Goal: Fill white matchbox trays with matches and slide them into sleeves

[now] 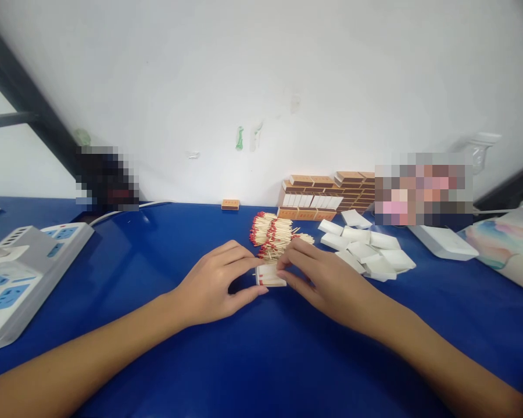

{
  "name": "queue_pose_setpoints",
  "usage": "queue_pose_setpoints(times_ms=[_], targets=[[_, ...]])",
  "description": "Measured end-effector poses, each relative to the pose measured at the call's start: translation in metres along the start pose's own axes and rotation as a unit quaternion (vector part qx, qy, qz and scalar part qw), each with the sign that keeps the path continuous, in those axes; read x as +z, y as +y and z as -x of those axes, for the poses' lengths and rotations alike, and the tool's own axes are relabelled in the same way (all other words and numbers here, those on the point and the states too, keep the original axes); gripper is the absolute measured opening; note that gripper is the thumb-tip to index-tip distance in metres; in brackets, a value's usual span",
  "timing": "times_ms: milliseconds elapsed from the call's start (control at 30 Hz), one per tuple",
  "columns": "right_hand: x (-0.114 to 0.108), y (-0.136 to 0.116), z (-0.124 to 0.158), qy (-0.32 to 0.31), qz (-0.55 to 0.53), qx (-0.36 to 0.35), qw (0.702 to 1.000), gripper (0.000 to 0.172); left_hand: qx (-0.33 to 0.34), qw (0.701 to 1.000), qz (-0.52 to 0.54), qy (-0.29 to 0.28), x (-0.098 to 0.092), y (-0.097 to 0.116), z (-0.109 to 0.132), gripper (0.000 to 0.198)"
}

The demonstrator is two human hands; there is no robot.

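White tray [268,270] x1 w/ matches [272,284]; L hand [220,283] pinching it, R hand [321,276] grip unclear.

Match pile [272,231] behind matchbox tray [267,271], loose trays [361,251] right, power strip [39,270] far left

A pale power strip [30,281] with blue sockets lies at the far left of the blue bench [226,360], a white cable [122,212] behind it. A pastel-patterned packet [505,247] lies far right. Green residue [239,139] marks the white wall [226,69].
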State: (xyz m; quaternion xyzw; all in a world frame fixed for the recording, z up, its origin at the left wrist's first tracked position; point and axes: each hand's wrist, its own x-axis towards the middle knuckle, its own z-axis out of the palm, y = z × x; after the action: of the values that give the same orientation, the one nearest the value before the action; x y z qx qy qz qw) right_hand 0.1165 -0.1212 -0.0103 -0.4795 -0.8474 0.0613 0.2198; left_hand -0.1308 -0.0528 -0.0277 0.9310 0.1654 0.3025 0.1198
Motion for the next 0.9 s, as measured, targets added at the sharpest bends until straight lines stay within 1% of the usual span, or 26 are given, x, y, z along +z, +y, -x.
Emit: queue_pose_setpoints(times_ms=[200, 300, 400, 500, 567, 633, 767, 900], targets=[[0.002, 0.002, 0.001, 0.000, -0.007, -0.014, 1.000, 0.007, 0.002, 1.000, -0.002, 0.005, -0.001, 0.001, 0.000, 0.033], [0.001, 0.000, 0.001, 0.013, -0.011, -0.016, 1.000, 0.008, 0.006, 1.000, -0.009, 0.012, 0.000, 0.002, 0.000, 0.032], [-0.002, -0.001, -0.001, 0.041, 0.000, -0.007, 0.999, 0.009, -0.017, 0.998, -0.036, 0.046, -0.001, 0.000, -0.001, 0.031], [-0.004, 0.001, -0.004, 0.056, 0.018, 0.013, 0.998, 0.011, -0.067, 0.991, -0.064, 0.093, -0.002, -0.004, -0.002, 0.028], [-0.005, 0.004, -0.005, 0.041, 0.022, 0.023, 0.999, 0.011, -0.095, 0.987, -0.073, 0.111, -0.003, -0.006, -0.004, 0.027], [-0.005, 0.007, -0.005, 0.011, 0.016, 0.030, 0.999, 0.012, -0.109, 0.985, -0.074, 0.115, -0.003, -0.007, -0.004, 0.028], [0.000, 0.009, -0.002, -0.047, -0.031, 0.018, 0.998, 0.010, -0.098, 0.987, -0.066, 0.107, -0.003, -0.006, -0.004, 0.027], [0.004, 0.010, -0.001, -0.074, -0.050, 0.018, 0.996, 0.009, -0.096, 0.987, -0.069, 0.107, -0.003, -0.004, -0.004, 0.027]])
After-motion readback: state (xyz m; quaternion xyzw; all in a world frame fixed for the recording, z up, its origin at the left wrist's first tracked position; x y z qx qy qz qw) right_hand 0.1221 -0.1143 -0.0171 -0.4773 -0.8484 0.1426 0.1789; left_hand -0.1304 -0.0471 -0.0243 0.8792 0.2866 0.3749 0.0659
